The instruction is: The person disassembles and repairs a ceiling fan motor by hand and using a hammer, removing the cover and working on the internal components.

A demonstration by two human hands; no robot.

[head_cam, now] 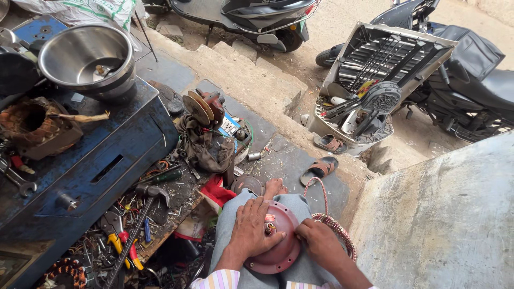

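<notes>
The lower edge of the round reddish-brown metal motor cover [279, 235] runs under the left hand [249, 229], and both forearms are cut off at the bottom of the view. What sits in the cover's centre is too small to read: a small reddish tag and some wire ends, partly hidden by fingertips. The cover lies flat on the person's grey-trousered lap [292, 202], dull red, disc-shaped, with a raised hub. The left hand's fingers [266, 209] are spread apart and pressed flat on the cover's left half. The right hand [320, 241] rests on the right rim, its fingers [303, 231] curled together toward the hub; whether they pinch a wire I cannot tell. A red-and-white braided cord [336, 227] loops just beside that hand.
</notes>
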